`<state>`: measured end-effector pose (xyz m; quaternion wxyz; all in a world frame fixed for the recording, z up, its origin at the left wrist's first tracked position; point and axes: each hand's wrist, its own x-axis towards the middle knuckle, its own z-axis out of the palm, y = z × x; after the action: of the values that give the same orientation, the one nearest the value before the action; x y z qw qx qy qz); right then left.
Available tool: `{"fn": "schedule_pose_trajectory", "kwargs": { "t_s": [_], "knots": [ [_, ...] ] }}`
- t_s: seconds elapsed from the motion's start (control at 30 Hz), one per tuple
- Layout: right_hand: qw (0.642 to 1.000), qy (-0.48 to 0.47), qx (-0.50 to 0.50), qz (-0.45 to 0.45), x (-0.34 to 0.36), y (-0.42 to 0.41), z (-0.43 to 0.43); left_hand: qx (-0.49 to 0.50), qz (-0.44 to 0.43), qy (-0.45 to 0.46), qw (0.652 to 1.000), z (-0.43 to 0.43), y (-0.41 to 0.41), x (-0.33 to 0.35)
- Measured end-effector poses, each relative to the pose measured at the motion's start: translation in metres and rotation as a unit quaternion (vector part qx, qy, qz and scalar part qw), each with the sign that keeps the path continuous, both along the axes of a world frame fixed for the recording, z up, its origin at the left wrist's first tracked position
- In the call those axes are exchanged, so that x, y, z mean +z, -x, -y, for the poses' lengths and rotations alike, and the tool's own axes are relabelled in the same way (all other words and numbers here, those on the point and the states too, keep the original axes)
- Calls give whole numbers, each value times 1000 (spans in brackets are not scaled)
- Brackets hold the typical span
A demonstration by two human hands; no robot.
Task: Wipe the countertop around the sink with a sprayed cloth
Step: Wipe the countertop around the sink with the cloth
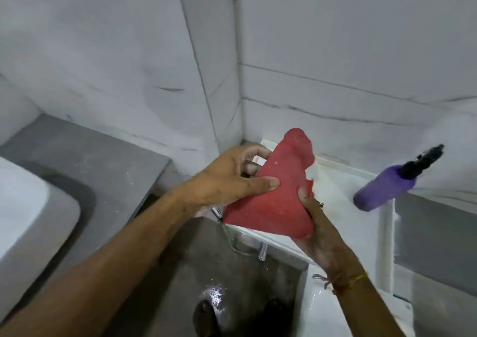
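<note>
The left hand (227,179) pinches the red cloth (273,194) with its thumb on the near face and fingers behind. The right hand (320,231) grips the right edge from below, fingers hidden. The cloth hangs above the sink (232,267). At right, the purple spray bottle (382,189) is blurred.

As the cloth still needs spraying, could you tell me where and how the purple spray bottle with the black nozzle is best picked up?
Grip the purple spray bottle around the middle of its round body, coming from above and the near side. It appears to lean tilted at the white ledge, black nozzle pointing up and away towards the wall, so the body is the clear, graspable part.
</note>
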<state>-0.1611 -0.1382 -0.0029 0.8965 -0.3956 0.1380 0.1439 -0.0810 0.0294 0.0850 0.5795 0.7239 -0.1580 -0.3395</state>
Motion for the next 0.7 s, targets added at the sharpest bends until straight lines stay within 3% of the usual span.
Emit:
{"fn": "schedule_pose_trajectory", "kwargs": {
  "t_s": [0.13, 0.37, 0.6, 0.7],
  "knots": [
    [997, -60, 53, 15, 10, -8, -30, 49, 66, -15, 996, -38, 18, 16],
    [994, -54, 80, -53, 12, -30, -116, 257, 114, -89, 956, -138, 35, -13],
    [995, 64, 16, -80, -11, -57, -209, 438, 48, -132, 888, -274, 43, -49],
    [989, 127, 0, -74, -14, -68, -230, 517, 52, -159, 839, -319, 39, -61]
  ]
}}
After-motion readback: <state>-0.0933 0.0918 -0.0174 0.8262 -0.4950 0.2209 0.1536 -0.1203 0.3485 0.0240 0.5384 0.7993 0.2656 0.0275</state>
